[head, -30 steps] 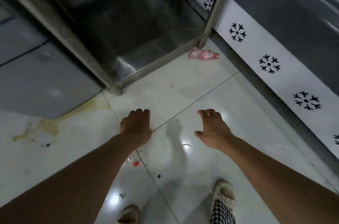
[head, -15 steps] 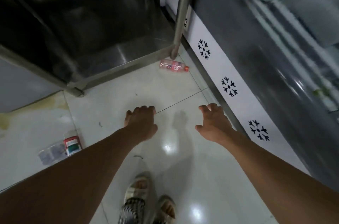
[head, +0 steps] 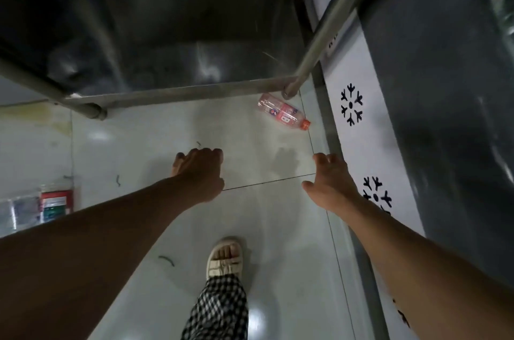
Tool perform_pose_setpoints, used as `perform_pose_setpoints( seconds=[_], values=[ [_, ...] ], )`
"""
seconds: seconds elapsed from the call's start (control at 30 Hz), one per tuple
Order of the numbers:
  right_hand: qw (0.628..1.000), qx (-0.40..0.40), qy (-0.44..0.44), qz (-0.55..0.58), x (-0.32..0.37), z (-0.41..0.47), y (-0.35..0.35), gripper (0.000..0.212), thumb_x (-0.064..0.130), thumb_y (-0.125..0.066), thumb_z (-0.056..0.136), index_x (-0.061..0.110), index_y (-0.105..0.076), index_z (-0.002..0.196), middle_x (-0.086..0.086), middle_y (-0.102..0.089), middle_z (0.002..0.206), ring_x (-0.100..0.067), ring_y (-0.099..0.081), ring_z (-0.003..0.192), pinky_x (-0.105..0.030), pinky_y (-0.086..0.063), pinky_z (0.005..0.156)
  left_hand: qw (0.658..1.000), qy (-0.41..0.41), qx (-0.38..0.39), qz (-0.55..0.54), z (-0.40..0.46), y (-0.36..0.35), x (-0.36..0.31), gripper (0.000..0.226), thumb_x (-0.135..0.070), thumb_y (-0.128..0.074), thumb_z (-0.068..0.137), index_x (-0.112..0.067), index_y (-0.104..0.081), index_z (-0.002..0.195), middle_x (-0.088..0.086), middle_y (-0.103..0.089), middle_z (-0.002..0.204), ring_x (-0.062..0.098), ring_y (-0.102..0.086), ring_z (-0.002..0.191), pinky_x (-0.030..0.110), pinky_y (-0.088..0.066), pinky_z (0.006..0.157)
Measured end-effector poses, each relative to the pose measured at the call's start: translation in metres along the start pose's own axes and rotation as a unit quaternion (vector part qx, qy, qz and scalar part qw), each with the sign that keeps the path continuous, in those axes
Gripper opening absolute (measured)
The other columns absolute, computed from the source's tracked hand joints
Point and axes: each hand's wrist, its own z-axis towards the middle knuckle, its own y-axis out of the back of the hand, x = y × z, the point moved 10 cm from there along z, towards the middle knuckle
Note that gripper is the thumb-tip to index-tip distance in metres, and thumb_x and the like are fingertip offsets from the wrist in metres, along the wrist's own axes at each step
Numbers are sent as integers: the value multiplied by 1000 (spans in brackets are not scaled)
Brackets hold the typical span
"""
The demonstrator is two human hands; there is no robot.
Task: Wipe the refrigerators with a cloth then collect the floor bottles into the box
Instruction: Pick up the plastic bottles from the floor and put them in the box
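Two bottles (head: 283,113) (head: 52,204) lie on glossy floor tiles (head: 155,139).

A bottle (head: 283,113) lies on its side on the floor (head: 155,150) ahead of the right hand (head: 332,186), just beside the steel rack's (head: 178,93) front leg (head: 290,90). A second bottle (head: 41,207) (partly cut off at the edge) lies well left of the left hand (head: 201,175). The refrigerator (head: 434,95) stands to the right of the right hand, and a sandalled foot (head: 224,257) is planted behind, between the two forearms.
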Motion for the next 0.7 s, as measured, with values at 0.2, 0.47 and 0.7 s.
perform_pose_setpoints(
  seconds=[0.2, 0.47, 0.7],
  values=[
    [999, -8, 49, -17, 7, 91, -17, 73, 28, -62, 87, 12, -21, 145, -14, -36, 140, -30, -37, 128, -38, -39, 101, 999, 34, 15, 2, 70, -33, 10, 40, -19, -55, 86, -15, -46, 124, 6, -56, 117, 26, -47, 115, 38, -31, 98],
    [992, -62, 105, -44, 18, 226, -52, 86, 31, -66, 85, 14, -13, 150, -13, -28, 150, -30, -32, 134, -45, -40, 106, 996, 74, -17, -44, 163, -84, 21, 41, -17, -58, 84, -16, -48, 124, 7, -59, 113, 26, -52, 109, 37, -38, 93],
    [981, -130, 109, -91, 20, 314, -79, 89, 31, -70, 80, 14, -15, 148, -16, -28, 144, -33, -32, 129, -47, -39, 103, 992, 95, -39, -67, 224, -140, 42, 39, -19, -60, 83, -15, -50, 121, 6, -60, 104, 27, -55, 103, 34, -39, 82]
  ],
)
